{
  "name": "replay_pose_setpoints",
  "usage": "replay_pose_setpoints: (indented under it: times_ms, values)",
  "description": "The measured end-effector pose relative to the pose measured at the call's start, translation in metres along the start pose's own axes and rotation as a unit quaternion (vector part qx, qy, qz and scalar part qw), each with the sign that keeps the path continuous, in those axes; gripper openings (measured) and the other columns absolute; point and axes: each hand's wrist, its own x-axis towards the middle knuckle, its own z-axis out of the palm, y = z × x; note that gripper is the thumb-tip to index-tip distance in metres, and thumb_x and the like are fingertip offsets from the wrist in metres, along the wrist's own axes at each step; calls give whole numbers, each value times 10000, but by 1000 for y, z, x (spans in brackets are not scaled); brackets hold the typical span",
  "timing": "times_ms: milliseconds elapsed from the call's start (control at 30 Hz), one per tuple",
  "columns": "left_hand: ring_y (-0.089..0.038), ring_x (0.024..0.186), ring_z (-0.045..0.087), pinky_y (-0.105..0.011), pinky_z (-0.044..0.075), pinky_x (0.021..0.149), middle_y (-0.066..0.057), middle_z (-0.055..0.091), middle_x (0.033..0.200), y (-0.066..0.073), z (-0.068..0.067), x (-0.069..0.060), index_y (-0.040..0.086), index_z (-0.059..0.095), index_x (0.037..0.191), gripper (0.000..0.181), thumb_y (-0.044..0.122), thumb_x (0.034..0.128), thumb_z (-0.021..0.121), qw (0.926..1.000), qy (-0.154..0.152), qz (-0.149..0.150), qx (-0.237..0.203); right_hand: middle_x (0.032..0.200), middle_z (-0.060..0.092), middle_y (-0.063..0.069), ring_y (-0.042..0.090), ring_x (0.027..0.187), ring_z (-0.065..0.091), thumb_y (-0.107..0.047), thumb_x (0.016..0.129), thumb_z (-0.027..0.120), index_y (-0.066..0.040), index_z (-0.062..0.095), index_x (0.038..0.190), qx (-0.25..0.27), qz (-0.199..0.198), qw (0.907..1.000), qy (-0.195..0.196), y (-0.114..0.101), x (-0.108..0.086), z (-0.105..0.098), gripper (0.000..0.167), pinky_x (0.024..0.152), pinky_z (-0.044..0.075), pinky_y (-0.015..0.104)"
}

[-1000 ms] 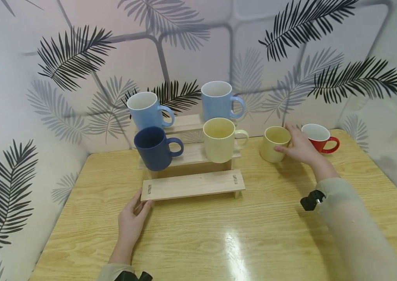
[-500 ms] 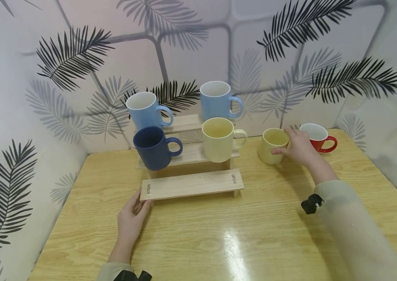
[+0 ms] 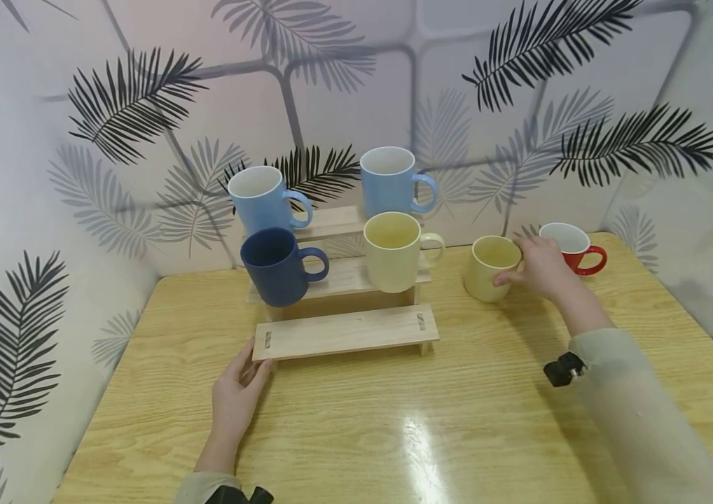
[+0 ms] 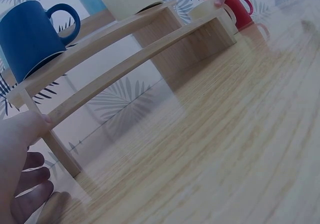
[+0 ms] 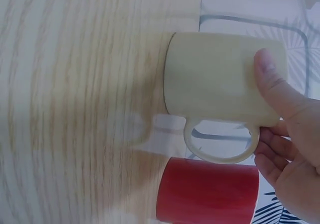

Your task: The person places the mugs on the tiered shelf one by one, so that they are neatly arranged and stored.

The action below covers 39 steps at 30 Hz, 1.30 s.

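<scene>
My left hand [image 3: 235, 402] pinches the front left corner of a three-step wooden rack [image 3: 344, 332]; in the left wrist view the thumb of that hand [image 4: 22, 149] lies on the lowest board's end. At the right, my right hand [image 3: 542, 266] grips a yellow mug [image 3: 485, 280] near its rim. The right wrist view shows the thumb on the side of the yellow mug [image 5: 220, 76] and curled fingers by its handle. Behind the right hand stands a red mug [image 3: 573, 259], white inside.
Two light blue mugs [image 3: 388, 185] stand on the rack's top step. On the middle step are a dark blue mug [image 3: 276, 269] and another yellow mug [image 3: 392, 255]. A leaf-patterned wall [image 3: 344, 105] rises behind the wooden table [image 3: 331, 434].
The right hand and the yellow mug it grips have shifted slightly toward the table's front. The left hand keeps its place on the rack.
</scene>
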Motion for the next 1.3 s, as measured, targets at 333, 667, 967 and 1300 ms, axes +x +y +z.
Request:
replay_pose_setpoints:
  times_ms: [333, 667, 967, 1300]
  values:
    - [-310, 1216, 516, -224, 482, 930, -181, 443, 1418, -1, 1, 1, 14, 424, 1426, 634, 328, 922, 644, 10000, 46, 50, 61, 970, 664, 236, 367, 878, 613, -124, 731, 827, 84, 610, 1120, 806, -585, 9940, 463, 5, -15, 0, 492, 781, 510, 517]
    - [-308, 1223, 509, -210, 478, 931, -180, 441, 1419, -1, 1, 0, 16, 433, 1421, 624, 326, 922, 643, 9999, 49, 124, -20, 1005, 613, 259, 369, 911, 555, -222, 843, 747, 101, 575, 1140, 1416, 725, 9833, 885, 7, -38, 15, 472, 783, 501, 488]
    - [-295, 1225, 510, -209, 478, 932, -163, 448, 1420, -1, 0, 0, 21, 438, 1420, 622, 334, 922, 641, 9999, 59, 81, 12, 948, 632, 188, 221, 828, 506, -255, 915, 664, 46, 604, 1050, 1983, 1143, 9573, 1765, 7, -53, 41, 335, 662, 415, 205]
    - [-280, 1227, 509, -124, 457, 909, -150, 458, 1414, -3, 1, 2, 43, 438, 1426, 631, 347, 915, 650, 9999, 95, 61, 65, 917, 614, -22, -30, 801, 522, -154, 946, 618, 69, 529, 1117, 3704, 1949, 8765, 2381, -2, -51, 66, 295, 684, 465, 91]
